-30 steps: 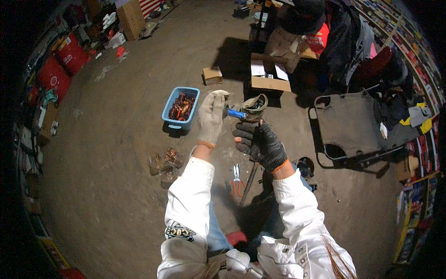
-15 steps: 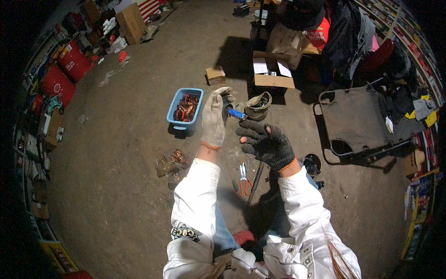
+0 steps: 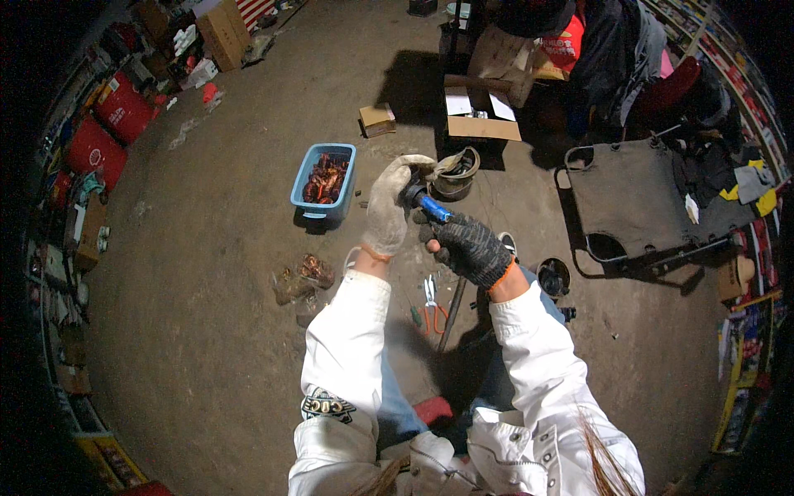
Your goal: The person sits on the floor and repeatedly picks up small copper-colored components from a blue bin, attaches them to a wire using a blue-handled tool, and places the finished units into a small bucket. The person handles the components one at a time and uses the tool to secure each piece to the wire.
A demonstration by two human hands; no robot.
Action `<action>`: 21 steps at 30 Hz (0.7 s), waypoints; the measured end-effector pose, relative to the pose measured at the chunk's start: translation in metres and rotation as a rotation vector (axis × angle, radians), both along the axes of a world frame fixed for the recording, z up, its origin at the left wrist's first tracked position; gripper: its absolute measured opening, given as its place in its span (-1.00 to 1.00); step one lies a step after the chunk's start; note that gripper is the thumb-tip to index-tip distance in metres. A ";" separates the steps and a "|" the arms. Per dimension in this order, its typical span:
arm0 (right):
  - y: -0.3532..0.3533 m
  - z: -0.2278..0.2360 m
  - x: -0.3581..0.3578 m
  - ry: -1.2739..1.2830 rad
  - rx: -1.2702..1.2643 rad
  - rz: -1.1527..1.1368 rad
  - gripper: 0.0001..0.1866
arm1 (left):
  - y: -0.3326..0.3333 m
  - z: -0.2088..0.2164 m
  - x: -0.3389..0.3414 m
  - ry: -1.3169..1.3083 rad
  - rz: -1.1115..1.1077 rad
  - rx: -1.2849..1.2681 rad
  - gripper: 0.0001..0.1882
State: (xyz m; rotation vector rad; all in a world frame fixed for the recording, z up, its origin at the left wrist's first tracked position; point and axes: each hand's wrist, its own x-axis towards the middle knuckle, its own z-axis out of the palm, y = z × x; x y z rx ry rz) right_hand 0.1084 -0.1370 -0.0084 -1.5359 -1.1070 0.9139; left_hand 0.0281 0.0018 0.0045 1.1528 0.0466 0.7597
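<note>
My left hand [image 3: 387, 207], in an off-white work glove, curls round the black end of a blue-and-black cylindrical piece [image 3: 435, 209]. What the piece is exactly, I cannot make out. At its other, lower right end is my right hand [image 3: 470, 250], in a dark grey glove with an orange cuff, its fingers bent against the blue part. Just beyond the hands stands a dark bucket [image 3: 452, 189]. Left of them sits a light blue tub [image 3: 313, 217] holding reddish-brown, coppery pieces [image 3: 326, 177]. Below the hands lie pliers with orange handles [image 3: 435, 317].
Coppery scraps in clear plastic [image 3: 308, 276] lie left of my forearm. A dark rod [image 3: 452, 314] stands between my knees, a round black container [image 3: 552, 278] to the right. Farther off are a small cardboard box [image 3: 378, 121], an open carton [image 3: 488, 128] and a grey folding cot [image 3: 624, 207].
My right hand's spread fingers have closed in on the blue end of the piece. The piece now shows more of its length, and the view has shifted slightly.
</note>
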 end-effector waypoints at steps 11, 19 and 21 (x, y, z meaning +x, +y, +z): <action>-0.005 -0.008 -0.001 -0.058 0.319 -0.007 -0.70 | 0.006 -0.004 -0.002 0.221 0.085 0.046 -0.52; -0.012 0.007 -0.018 -0.556 0.142 -0.198 -0.80 | 0.019 -0.012 0.002 0.428 0.396 0.314 -0.49; -0.013 0.012 -0.024 -0.571 0.120 -0.263 -0.81 | 0.033 -0.017 -0.001 0.394 0.433 0.134 -0.52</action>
